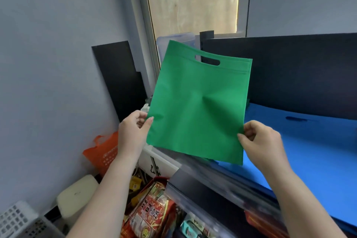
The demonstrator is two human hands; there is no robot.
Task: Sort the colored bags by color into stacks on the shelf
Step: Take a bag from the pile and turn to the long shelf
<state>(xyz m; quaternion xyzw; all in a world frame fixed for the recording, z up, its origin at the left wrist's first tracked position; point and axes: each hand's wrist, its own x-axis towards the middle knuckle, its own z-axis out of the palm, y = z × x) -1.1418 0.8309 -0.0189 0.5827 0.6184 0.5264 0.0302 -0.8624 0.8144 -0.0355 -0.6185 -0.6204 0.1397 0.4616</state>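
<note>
The green bag (199, 102) is up in the air, spread flat, in front of the shelf (289, 67). The left hand (133, 131) pinches its lower left edge. The right hand (260, 139) pinches its lower right edge. A blue bag (309, 150) lies flat on the shelf, near its front edge. I think green needs its own pile. Keep the bag pulled flat, then lay it down beside the blue, not on it.

Cluttered storeroom, snack packs (152, 216), shelf (222, 183), window (191, 0)
</note>
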